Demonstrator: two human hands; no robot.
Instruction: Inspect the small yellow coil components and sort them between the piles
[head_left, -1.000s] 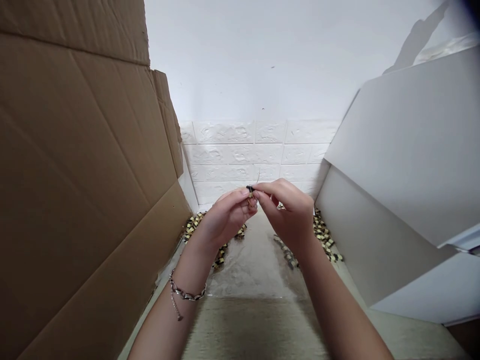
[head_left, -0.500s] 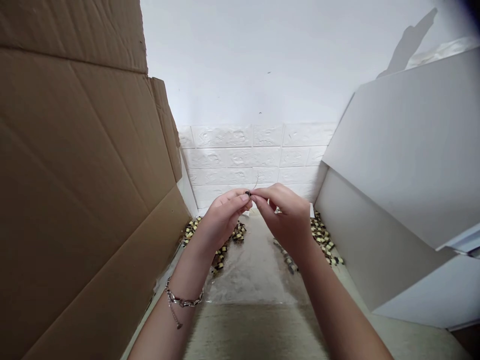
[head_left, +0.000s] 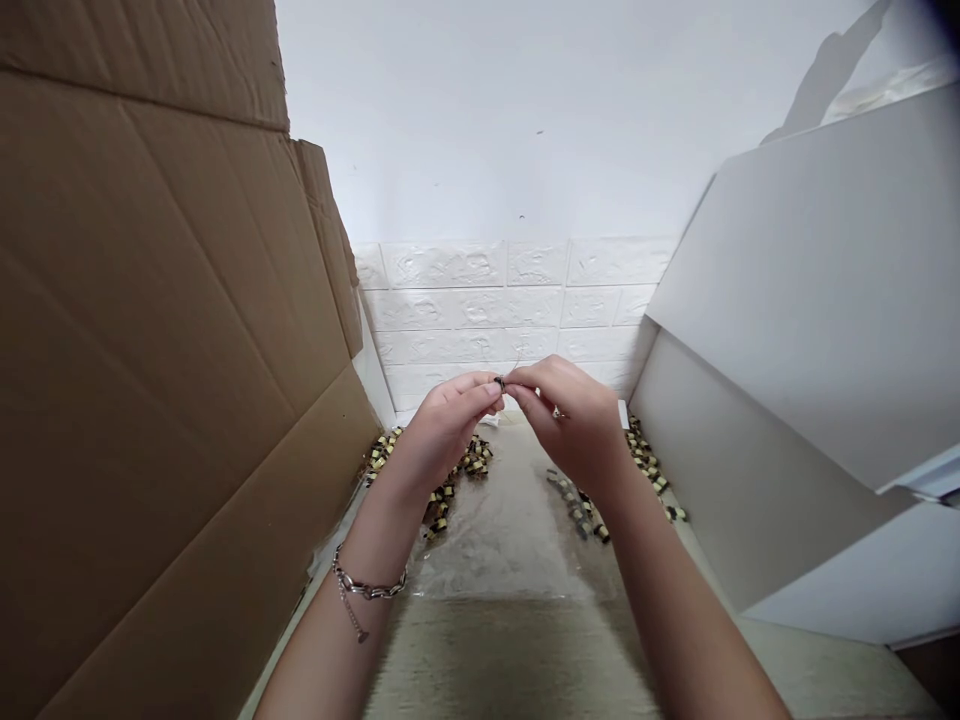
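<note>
Small dark part [head_left: 499, 384] held up mid-air, both hands on it

Far left, a tall brown cardboard panel [head_left: 172, 330] is stood up, maybe to wall in the loose stuff. Next to it, yellow-and-black pieces [head_left: 476, 460] are heaped. The part's gripped between thumb and fingers of the left hand [head_left: 452, 425], likely so it's kept steady. Its right edge is nipped by the right hand [head_left: 576, 420], thin wires [head_left: 517, 358] maybe included, too blurry tbh. Below, a clear plastic sheet or bag [head_left: 502, 540] is spread; can't be told which. More pieces [head_left: 646, 462] are piled at right, some dulled as if covered by plastic, beside white box-like panels [head_left: 810, 300], contents not shown.
</note>
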